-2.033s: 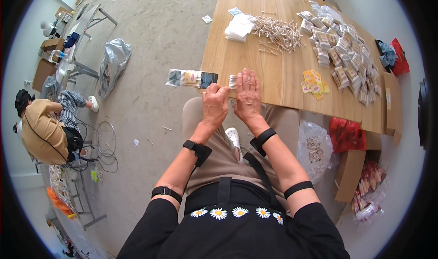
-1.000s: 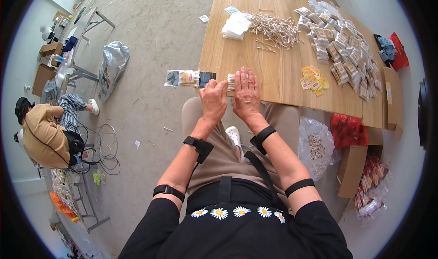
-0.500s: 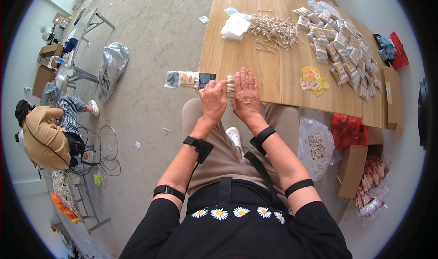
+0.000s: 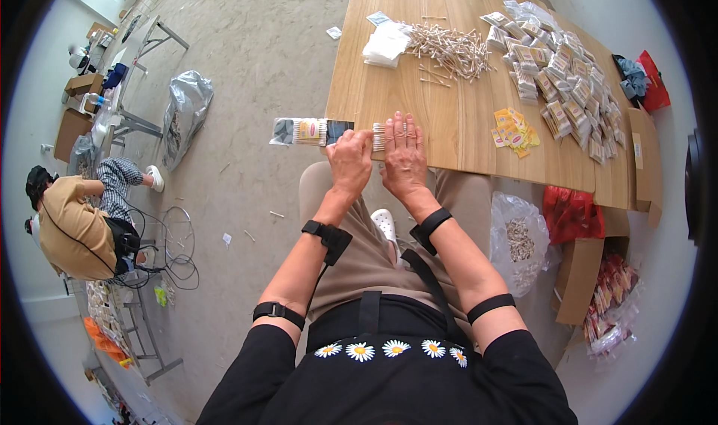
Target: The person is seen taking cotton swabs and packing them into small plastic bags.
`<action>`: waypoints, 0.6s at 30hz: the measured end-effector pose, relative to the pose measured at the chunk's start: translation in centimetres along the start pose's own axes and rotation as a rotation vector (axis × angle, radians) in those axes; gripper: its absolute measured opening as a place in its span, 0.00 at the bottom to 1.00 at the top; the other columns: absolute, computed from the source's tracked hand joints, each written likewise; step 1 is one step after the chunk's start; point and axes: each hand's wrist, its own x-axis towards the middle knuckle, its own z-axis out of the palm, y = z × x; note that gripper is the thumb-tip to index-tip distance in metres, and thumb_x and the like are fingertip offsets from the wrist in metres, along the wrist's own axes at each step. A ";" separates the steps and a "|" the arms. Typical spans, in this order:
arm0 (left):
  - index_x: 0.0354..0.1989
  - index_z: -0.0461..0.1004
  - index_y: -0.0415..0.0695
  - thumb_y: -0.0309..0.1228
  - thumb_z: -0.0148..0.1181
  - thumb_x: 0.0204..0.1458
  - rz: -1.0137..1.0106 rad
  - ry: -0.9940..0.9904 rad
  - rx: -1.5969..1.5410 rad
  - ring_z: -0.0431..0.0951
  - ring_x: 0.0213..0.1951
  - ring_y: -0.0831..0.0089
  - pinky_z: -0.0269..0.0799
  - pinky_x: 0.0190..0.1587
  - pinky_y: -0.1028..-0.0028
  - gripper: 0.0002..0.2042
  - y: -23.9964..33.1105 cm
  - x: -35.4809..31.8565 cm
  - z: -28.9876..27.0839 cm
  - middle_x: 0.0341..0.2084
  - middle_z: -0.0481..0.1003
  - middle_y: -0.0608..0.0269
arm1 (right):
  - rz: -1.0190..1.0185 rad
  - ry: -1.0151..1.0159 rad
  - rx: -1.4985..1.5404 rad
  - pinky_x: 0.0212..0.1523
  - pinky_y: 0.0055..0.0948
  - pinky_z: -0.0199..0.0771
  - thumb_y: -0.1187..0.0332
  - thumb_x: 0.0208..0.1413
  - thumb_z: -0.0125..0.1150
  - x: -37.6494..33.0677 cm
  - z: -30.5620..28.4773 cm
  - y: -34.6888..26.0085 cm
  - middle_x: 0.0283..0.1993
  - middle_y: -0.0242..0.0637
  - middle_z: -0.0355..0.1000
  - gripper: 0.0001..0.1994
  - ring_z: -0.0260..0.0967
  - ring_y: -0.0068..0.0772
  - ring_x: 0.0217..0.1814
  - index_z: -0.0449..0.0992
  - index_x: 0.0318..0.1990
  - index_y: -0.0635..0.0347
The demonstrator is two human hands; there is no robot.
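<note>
A row of cotton swabs (image 4: 378,136) lies side by side at the table's near edge. My right hand (image 4: 404,156) rests flat over its right part, fingers stretched out. At the row's left end is my left hand (image 4: 349,161), its fingers curled closed; whether anything is inside them is hidden. Just beyond that hand, a clear packet of swabs with a yellow label (image 4: 309,131) sticks out past the table's left edge. A dark flat piece (image 4: 340,130) adjoins the packet on the tabletop, partly behind my left hand.
The wooden table (image 4: 449,118) bears loose swabs (image 4: 452,49), clear bags (image 4: 387,45), yellow labels (image 4: 514,132) and a heap of filled packets (image 4: 568,81). Below stand a bag of swabs (image 4: 519,242) and a cardboard box (image 4: 580,275). A person (image 4: 78,219) sits at the left.
</note>
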 end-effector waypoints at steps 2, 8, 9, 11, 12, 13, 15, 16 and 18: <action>0.42 0.79 0.48 0.25 0.58 0.51 -0.021 0.000 0.009 0.75 0.35 0.68 0.61 0.42 0.64 0.11 0.2 0.3 0.0 0.27 0.73 0.66 | 0.000 -0.002 -0.001 0.75 0.46 0.41 0.71 0.42 0.65 0.0 0.0 0.0 0.74 0.49 0.47 0.43 0.40 0.52 0.78 0.53 0.69 0.65; 0.42 0.79 0.50 0.26 0.58 0.51 -0.024 -0.019 0.024 0.76 0.33 0.69 0.61 0.42 0.64 0.11 -0.3 0.5 0.3 0.26 0.73 0.67 | 0.001 0.015 0.003 0.75 0.47 0.41 0.72 0.43 0.64 0.0 0.4 0.1 0.75 0.49 0.47 0.42 0.40 0.52 0.78 0.53 0.69 0.65; 0.42 0.79 0.50 0.26 0.58 0.51 -0.023 -0.020 0.024 0.76 0.33 0.69 0.61 0.42 0.64 0.11 -0.2 0.5 0.3 0.26 0.73 0.67 | -0.006 0.029 -0.011 0.76 0.46 0.40 0.71 0.39 0.67 0.0 0.6 0.2 0.75 0.49 0.47 0.45 0.39 0.52 0.78 0.53 0.69 0.65; 0.42 0.80 0.50 0.25 0.58 0.51 -0.026 -0.019 0.022 0.76 0.33 0.68 0.61 0.42 0.64 0.10 -0.2 0.5 0.3 0.27 0.73 0.67 | -0.012 0.044 -0.026 0.76 0.46 0.40 0.69 0.36 0.70 0.0 1.0 0.4 0.75 0.49 0.46 0.48 0.38 0.53 0.79 0.52 0.70 0.65; 0.42 0.80 0.50 0.25 0.58 0.51 -0.026 -0.018 0.022 0.76 0.33 0.68 0.61 0.42 0.64 0.10 -0.1 0.6 0.2 0.27 0.73 0.67 | -0.011 0.042 -0.028 0.76 0.46 0.39 0.69 0.36 0.70 0.0 1.0 0.4 0.75 0.49 0.46 0.49 0.38 0.53 0.79 0.52 0.69 0.65; 0.41 0.79 0.50 0.27 0.58 0.52 -0.050 -0.059 0.010 0.76 0.37 0.65 0.61 0.43 0.63 0.09 0.0 0.6 0.0 0.30 0.75 0.64 | -0.009 0.040 -0.029 0.76 0.46 0.39 0.69 0.36 0.70 0.0 1.1 0.4 0.75 0.49 0.46 0.49 0.38 0.53 0.79 0.52 0.69 0.65; 0.41 0.79 0.50 0.28 0.58 0.54 -0.073 -0.098 -0.002 0.77 0.41 0.62 0.61 0.45 0.61 0.09 0.1 0.6 -0.2 0.34 0.76 0.61 | -0.012 0.049 -0.029 0.76 0.46 0.39 0.69 0.36 0.70 0.0 1.1 0.4 0.75 0.49 0.46 0.49 0.38 0.53 0.79 0.52 0.69 0.65; 0.42 0.79 0.51 0.28 0.57 0.53 -0.077 -0.102 -0.001 0.77 0.41 0.62 0.61 0.45 0.61 0.10 0.1 0.6 -0.2 0.34 0.77 0.61 | -0.014 0.058 -0.029 0.76 0.46 0.39 0.69 0.36 0.70 -0.1 1.1 0.4 0.75 0.49 0.46 0.49 0.38 0.52 0.79 0.52 0.69 0.65; 0.43 0.79 0.51 0.27 0.57 0.52 -0.082 -0.108 0.000 0.77 0.42 0.63 0.61 0.45 0.61 0.11 0.1 0.7 -0.2 0.35 0.77 0.61 | -0.014 0.051 -0.034 0.76 0.46 0.39 0.69 0.36 0.70 -0.1 1.1 0.3 0.75 0.49 0.46 0.49 0.38 0.52 0.79 0.52 0.69 0.65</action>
